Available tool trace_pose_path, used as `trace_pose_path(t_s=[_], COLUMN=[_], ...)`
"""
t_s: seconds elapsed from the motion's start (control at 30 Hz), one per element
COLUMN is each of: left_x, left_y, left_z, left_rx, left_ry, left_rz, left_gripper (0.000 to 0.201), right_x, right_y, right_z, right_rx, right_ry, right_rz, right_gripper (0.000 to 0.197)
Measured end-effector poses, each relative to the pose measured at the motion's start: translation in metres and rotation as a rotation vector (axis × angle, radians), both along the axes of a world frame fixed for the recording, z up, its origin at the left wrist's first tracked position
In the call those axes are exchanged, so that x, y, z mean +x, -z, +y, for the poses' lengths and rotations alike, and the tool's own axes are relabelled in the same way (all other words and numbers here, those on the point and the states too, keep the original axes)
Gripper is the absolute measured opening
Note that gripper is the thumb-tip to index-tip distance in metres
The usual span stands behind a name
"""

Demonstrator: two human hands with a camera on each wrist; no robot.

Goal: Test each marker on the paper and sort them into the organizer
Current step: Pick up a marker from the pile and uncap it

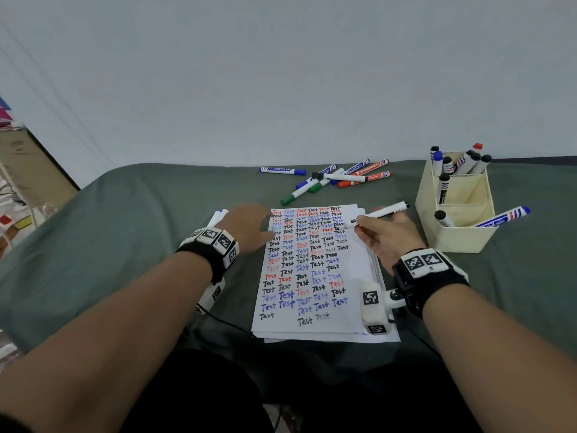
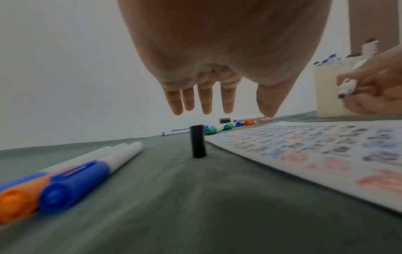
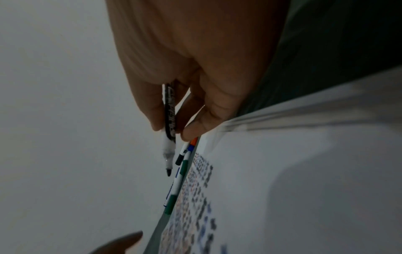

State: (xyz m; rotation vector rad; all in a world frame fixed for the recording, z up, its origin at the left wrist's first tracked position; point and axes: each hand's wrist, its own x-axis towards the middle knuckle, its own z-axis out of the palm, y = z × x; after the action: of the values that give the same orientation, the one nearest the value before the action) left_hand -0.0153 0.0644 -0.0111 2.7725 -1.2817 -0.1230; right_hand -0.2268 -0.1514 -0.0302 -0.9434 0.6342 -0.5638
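Observation:
My right hand grips an uncapped black marker over the upper right of the paper, which is covered in rows of "Test" in black, blue and red. The right wrist view shows the marker pinched between thumb and fingers, its bare tip off the sheet. My left hand hovers with straight fingers by the paper's top left edge. Under its fingertips a black cap stands upright on the cloth; the head view hides it. The cream organizer stands at right with several markers in it.
A pile of several blue, green, orange and black markers lies beyond the paper near the wall. A few more markers, blue and orange capped, lie left of my left hand. A grey-green cloth covers the table.

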Motion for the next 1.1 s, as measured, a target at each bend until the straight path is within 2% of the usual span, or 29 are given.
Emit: trace_pose_path(t_s=[0.1, 0.17, 0.27, 0.33, 0.6, 0.97, 1.1], left_x=[-0.02, -0.035, -0.05, -0.056, -0.059, -0.055, -0.054], left_y=[-0.003, 0.001, 0.011, 0.017, 0.033, 0.027, 0.028], left_z=[-0.014, -0.023, -0.033, -0.037, -0.037, -0.047, -0.047], left_rx=[0.03, 0.109, 0.295, 0.38, 0.445, 0.569, 0.558], left_ry=[0.13, 0.21, 0.223, 0.21, 0.182, 0.137, 0.118], left_rz=[-0.017, 0.039, 0.149, 0.173, 0.216, 0.294, 0.332], left_gripper=[0.069, 0.083, 0.105, 0.113, 0.116, 0.125, 0.129], right_x=[-0.002, -0.004, -0.005, -0.005, -0.003, -0.003, -0.003], right_y=[0.006, 0.011, 0.016, 0.018, 0.028, 0.032, 0.033], right_z=[0.001, 0.002, 0.003, 0.002, 0.0, -0.002, -0.002], right_rx=[-0.062, -0.101, -0.124, -0.143, -0.26, -0.322, -0.377], right_ry=[-0.028, -0.029, -0.015, -0.011, -0.038, -0.042, -0.068], right_rz=[0.066, 0.101, 0.102, 0.098, 0.135, 0.17, 0.2], right_gripper=[0.024, 0.023, 0.023, 0.023, 0.02, 0.02, 0.019])
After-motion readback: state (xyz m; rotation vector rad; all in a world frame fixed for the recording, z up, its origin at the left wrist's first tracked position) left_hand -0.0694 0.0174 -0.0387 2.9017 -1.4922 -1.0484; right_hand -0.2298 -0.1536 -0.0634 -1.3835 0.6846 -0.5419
